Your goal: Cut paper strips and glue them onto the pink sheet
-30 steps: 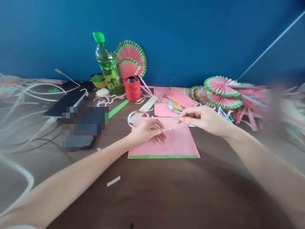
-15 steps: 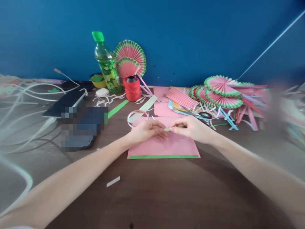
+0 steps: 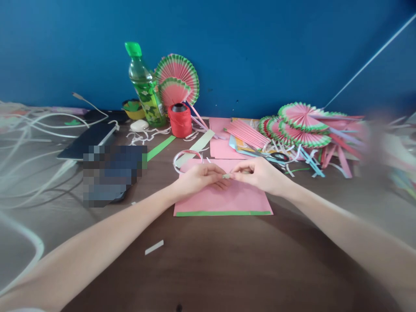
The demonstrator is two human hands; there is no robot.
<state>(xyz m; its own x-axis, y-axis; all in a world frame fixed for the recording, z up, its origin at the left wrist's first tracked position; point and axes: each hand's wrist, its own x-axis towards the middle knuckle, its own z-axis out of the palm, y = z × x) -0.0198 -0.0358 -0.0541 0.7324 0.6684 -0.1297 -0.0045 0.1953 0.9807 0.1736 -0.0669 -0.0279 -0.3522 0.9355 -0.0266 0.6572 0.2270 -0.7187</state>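
Over a sheet of pink paper (image 3: 221, 201) my two hands meet, fingertips close together. My left hand (image 3: 201, 178) pinches one end of a small pale green paper strip (image 3: 226, 176). The other end is pinched by my right hand (image 3: 251, 173). Most of the strip is hidden by fingers. Along the pink sheet's near edge runs a narrow green strip (image 3: 224, 213). A roll of tape (image 3: 177, 167) lies partly on the sheet's far left corner, beside a wider pale green strip (image 3: 201, 143).
A green bottle (image 3: 146, 93), a red spool of string (image 3: 180, 123) and pleated paper fans (image 3: 177, 73) stand by the blue wall. Scissors (image 3: 277, 157) and more folded fans (image 3: 303, 125) lie at right. White cables (image 3: 35, 125) cover the left side.
Both hands stay almost in the same place. Slightly less of the pale green strip shows between the fingertips now.
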